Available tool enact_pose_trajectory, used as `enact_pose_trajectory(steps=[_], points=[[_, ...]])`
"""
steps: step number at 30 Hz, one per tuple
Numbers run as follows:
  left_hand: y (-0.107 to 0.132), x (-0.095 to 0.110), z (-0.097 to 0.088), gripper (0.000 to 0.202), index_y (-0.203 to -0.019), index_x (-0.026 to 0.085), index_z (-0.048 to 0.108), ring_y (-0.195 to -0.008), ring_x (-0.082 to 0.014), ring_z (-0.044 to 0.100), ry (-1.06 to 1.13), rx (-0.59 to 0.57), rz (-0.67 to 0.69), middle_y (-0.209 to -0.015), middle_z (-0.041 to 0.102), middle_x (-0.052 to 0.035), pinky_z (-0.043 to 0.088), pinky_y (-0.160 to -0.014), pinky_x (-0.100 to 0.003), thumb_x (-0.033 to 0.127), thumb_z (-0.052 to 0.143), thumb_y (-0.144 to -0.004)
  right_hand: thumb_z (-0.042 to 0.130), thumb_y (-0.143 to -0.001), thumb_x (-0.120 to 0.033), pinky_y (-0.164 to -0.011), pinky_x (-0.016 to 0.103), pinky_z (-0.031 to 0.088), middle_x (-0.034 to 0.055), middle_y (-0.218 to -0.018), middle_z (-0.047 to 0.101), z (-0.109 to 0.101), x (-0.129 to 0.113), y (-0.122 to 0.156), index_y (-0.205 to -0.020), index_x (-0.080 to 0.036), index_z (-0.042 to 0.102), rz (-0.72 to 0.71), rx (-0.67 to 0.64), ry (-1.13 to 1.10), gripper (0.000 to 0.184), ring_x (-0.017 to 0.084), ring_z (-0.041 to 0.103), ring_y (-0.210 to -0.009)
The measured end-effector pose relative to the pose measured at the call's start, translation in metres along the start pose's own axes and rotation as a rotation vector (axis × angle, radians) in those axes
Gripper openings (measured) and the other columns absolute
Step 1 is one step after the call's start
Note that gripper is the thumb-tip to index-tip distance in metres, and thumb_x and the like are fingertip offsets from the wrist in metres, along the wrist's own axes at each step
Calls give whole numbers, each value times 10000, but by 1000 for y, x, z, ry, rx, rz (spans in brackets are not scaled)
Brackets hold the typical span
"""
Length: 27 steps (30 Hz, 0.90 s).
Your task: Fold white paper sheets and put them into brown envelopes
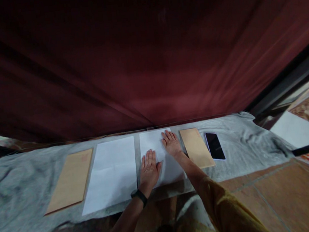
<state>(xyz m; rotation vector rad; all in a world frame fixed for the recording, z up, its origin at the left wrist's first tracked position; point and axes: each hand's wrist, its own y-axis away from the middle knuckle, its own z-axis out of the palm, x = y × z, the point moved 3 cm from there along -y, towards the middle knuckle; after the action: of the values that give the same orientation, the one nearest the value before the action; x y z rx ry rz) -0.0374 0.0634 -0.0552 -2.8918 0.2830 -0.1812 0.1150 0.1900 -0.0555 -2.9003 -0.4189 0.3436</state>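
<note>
A white sheet of paper (pixel 151 140) lies flat in front of me, under both palms. My left hand (pixel 149 168) rests on its lower left part, fingers stretched out, with a dark watch on the wrist. Farther up, near the sheet's right edge, my right hand (pixel 171 143) lies flat with its fingers spread. Neither hand holds anything. Just left of this sheet is larger white paper (pixel 112 173). A brown envelope (pixel 196 146) lies close to my right forearm.
All of it lies on a grey cloth (pixel 238 140). Another brown envelope (pixel 71 179) is at the left, and a dark-screened phone (pixel 215 146) at the right. Dark red fabric (pixel 148 64) hangs behind. Orange floor tiles (pixel 294 189) show below the cloth.
</note>
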Motion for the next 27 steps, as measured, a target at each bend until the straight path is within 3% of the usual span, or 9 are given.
enact_pose_trajectory(steps=[5, 11, 14, 19, 27], points=[[8, -1, -2, 612, -1519, 74, 398, -1506, -278, 318, 3, -18, -3, -1590, 392, -180, 269, -1233, -483, 417, 351, -1014, 358, -1066, -354, -1214, 483, 255, 130, -1584, 407, -4, -3, -3, -1521, -161, 442, -2, 22, -43, 501, 266, 372, -1472], [8, -1, 1, 599, -1513, 91, 414, -1498, -301, 333, 20, 11, 7, -1577, 412, -184, 288, -1217, -528, 405, 382, -1004, 428, -1048, -320, -1221, 414, 294, 33, -1556, 460, 8, -45, 10, -1492, -284, 486, -371, -60, -174, 449, 203, 433, -1441], [8, -1, 2, 585, -1487, 83, 450, -1490, -309, 347, 12, 15, 9, -1559, 439, -188, 297, -1212, -526, 411, 387, -1006, 462, -1042, -325, -1229, 438, 277, -1, -1560, 450, 13, -52, 8, -1480, -333, 488, -442, -109, -162, 440, 205, 432, -1442], [8, 0, -2, 606, -1508, 92, 419, -1505, -304, 316, -1, 8, 1, -1598, 377, -182, 291, -1217, -509, 428, 397, -1004, 449, -1050, -354, -1239, 449, 238, -5, -1601, 379, 13, -44, -13, -1494, -312, 471, -427, -107, -129, 447, 218, 381, -1471], [8, 0, -3, 620, -1518, 102, 400, -1504, -301, 319, 24, 23, 7, -1593, 384, -190, 281, -1222, -514, 448, 406, -1004, 432, -1052, -373, -1231, 457, 248, 40, -1603, 375, 10, -34, -38, -1502, -272, 469, -285, -77, -96, 463, 233, 385, -1468]])
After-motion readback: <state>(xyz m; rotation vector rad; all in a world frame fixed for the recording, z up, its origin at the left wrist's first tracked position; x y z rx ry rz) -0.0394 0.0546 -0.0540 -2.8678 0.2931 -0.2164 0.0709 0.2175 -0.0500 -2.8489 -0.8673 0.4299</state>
